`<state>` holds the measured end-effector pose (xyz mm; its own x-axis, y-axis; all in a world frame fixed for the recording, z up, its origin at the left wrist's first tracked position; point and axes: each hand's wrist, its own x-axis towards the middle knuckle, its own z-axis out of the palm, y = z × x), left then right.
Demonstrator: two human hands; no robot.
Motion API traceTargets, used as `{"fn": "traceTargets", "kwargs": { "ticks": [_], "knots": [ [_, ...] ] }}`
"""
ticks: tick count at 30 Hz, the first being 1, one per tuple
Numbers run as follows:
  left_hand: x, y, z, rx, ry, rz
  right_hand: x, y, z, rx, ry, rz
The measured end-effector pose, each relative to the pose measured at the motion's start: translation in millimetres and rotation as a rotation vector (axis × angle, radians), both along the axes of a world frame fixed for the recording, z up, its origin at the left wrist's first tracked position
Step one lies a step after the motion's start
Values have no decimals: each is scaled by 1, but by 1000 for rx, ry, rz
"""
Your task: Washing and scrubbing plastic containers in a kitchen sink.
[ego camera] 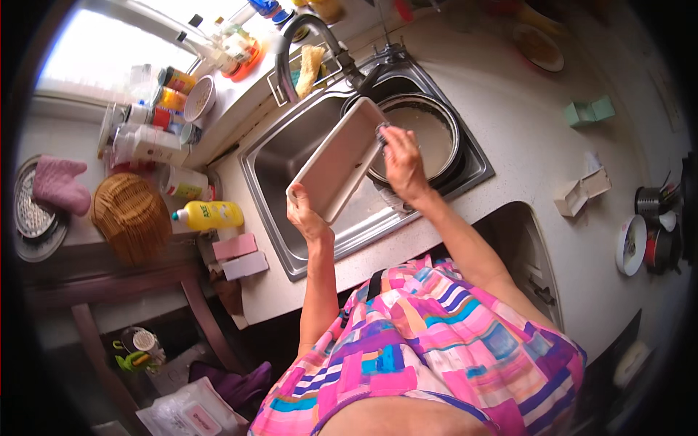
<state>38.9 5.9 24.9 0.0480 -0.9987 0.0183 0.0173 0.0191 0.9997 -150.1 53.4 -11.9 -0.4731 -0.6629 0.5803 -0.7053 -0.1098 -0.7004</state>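
Observation:
A long, shallow, light-coloured rectangular tray (341,163) is tilted above the stainless steel sink (272,158). My left hand (310,218) grips its near left end, thumb over the rim. At the tray's far right edge, my right hand (402,163) holds a small dark grey scrubber (381,132) against the rim. Beneath and to the right of the tray stands a round pan (431,128) with cloudy liquid in it. The curved grey faucet (313,24) rises behind the sink, its spout over the round pan's side.
A yellow dish soap bottle (212,215) lies left of the sink, near pink and white boxes (234,247). A yellow sponge (310,71) sits in a wire rack behind. Bottles and jars crowd the windowsill. Small open boxes (582,192) and a white bowl (631,245) are at right.

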Motion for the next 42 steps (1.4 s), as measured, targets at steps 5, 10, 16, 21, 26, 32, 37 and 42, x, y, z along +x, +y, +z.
{"fn": "traceTargets", "kwargs": {
  "ticks": [5, 10, 16, 21, 26, 32, 37, 42],
  "knots": [
    [25, -17, -30, 272, 245, 7, -29, -15, -2, -11, 141, 236],
    [15, -16, -23, 337, 325, 101, 44, -12, 8, 26, 250, 424],
    [34, -23, -33, 342, 356, 179, 25, -48, -1, -12, 283, 379],
    [27, -20, -13, 385, 391, 191, 73, -25, 19, -72, 260, 466],
    [25, -19, 6, 461, 397, 163, 47, -49, 13, -39, 292, 380],
    [32, -37, -36, 330, 480, 211, 109, -11, 21, -143, 397, 556],
    [25, -24, -1, 428, 413, 138, 40, -57, 21, -45, 355, 282],
    [29, -35, -17, 293, 579, 178, 104, -17, 24, -92, 422, 528]
  ]
}}
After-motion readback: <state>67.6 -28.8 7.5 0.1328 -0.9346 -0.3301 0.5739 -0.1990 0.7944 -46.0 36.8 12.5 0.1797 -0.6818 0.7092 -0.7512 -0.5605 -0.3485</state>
